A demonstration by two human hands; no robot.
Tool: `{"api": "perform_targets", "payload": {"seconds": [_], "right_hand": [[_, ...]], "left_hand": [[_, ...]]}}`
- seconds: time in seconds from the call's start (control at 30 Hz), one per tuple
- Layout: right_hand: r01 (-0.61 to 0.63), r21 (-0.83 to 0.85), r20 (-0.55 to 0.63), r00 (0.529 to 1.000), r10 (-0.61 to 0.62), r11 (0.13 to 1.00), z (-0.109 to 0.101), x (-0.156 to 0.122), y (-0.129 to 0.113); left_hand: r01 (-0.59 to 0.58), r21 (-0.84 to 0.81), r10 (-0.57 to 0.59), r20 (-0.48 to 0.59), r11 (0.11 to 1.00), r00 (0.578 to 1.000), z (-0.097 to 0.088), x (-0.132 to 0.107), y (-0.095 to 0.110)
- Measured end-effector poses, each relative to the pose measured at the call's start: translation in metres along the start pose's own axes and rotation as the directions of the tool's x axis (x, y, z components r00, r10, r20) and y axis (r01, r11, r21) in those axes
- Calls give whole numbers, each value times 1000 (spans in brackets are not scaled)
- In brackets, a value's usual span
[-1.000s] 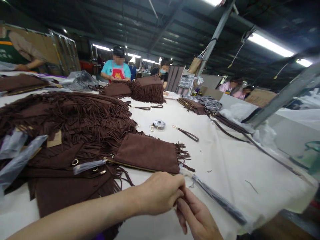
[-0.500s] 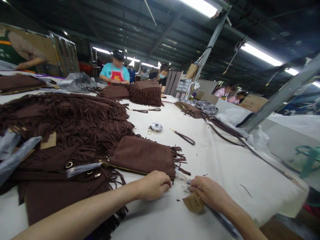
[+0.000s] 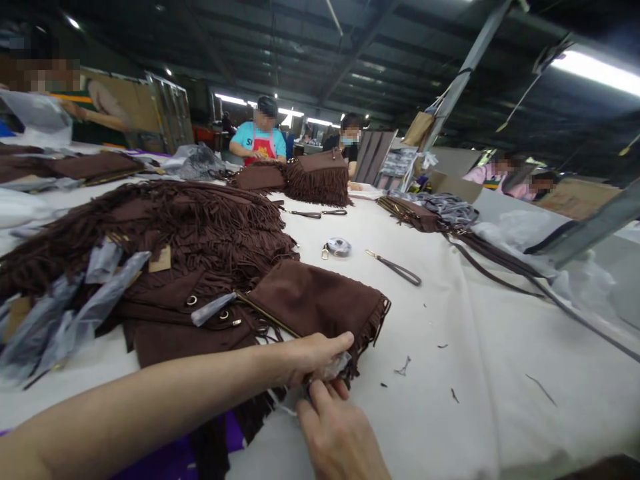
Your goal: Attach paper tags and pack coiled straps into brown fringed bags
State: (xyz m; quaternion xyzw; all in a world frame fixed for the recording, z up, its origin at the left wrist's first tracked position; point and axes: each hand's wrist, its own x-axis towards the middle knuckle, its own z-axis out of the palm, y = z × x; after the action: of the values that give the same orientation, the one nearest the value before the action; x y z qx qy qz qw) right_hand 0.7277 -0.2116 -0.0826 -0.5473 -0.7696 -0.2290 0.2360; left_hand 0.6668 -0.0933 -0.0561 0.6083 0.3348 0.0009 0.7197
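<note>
A brown fringed zip pouch [image 3: 320,300] lies in front of me, its near right corner lifted off the cloth. My left hand [image 3: 315,357] is closed on that near edge, thumb on top and fingers hidden underneath. Just below it, my right hand [image 3: 337,427] has its fingertips bent in a pinch against a crumpled clear plastic wrap [image 3: 337,365]. Both hands almost meet there, so what lies deeper between them is hidden. On the pouch's left end hangs a zip pull in a clear plastic sleeve [image 3: 214,309].
A big heap of brown fringed bags [image 3: 200,227] fills the left. Beyond the pouch lie a wrapped coil with a clasp [image 3: 339,247] and a wrist strap [image 3: 397,269]. Long straps [image 3: 520,267] run along the right edge. Co-workers [image 3: 257,137] stand across the table. Thread scraps [image 3: 403,365] dot the cloth.
My right hand has moved left to my left hand, and the tan tag beside it is out of sight. The pouch's near right corner has been lifted and tilted. My view has shifted left.
</note>
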Motion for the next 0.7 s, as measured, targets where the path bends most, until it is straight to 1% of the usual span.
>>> {"api": "perform_targets", "payload": {"seconds": [0.03,0.07,0.1,0.13,0.17,0.2,0.23,0.27,0.3,0.33,0.37,0.43,0.47,0.5,0.53,0.57,0.6,0.7], "right_hand": [[-11,10,-1,1000,11,1000,1,5,-3],[-3,38,28,1000,2,999,-1,10,-2],[17,99,77,997,-24,995,-5,14,1],[17,194,122,992,-41,981,-10,17,6],[-8,321,159,986,-46,947,-16,19,13],[-58,463,198,979,-40,884,-23,20,21],[-123,597,231,973,-23,793,-29,20,28],[-198,695,268,963,6,691,-35,19,35],[-278,750,314,948,48,600,-39,17,41],[-359,765,364,926,101,534,-43,15,46],[-436,752,410,897,168,494,-46,13,51],[-571,683,472,821,320,456,-50,7,57],[-624,644,493,781,384,443,-52,4,60],[-659,613,494,750,439,436,-55,1,63],[-677,588,483,733,479,443,-58,-2,66],[-678,568,464,732,499,467,-63,-4,70],[-657,555,437,753,493,511,-68,-5,74],[-499,524,315,867,387,691,-83,-7,87]], "left_hand": [[16,3,-16,-43,1000,999,-2,-6,2],[17,-8,-18,-89,1000,996,-3,-12,5],[-16,-5,15,-137,1000,990,-4,-18,8],[-75,24,78,-181,997,980,-5,-24,11],[-127,76,140,-211,989,967,-6,-29,13],[-167,146,198,-228,975,953,-7,-34,14],[-195,221,246,-231,956,941,-7,-38,15],[-217,285,283,-219,934,934,-7,-41,14],[-235,323,307,-193,917,932,-7,-43,13],[-249,336,314,-158,908,936,-7,-44,11],[-257,335,313,-127,907,941,-6,-45,9],[-265,331,312,-97,905,945,-4,-45,4],[-267,337,316,-101,903,943,-3,-44,2],[-266,341,321,-113,902,940,-3,-44,0],[-270,341,328,-125,900,936,-3,-43,-1],[-279,333,337,-130,901,932,-3,-42,-3],[-295,324,351,-130,899,927,-3,-41,-4],[-334,319,399,-162,887,903,-2,-39,-5]]}}
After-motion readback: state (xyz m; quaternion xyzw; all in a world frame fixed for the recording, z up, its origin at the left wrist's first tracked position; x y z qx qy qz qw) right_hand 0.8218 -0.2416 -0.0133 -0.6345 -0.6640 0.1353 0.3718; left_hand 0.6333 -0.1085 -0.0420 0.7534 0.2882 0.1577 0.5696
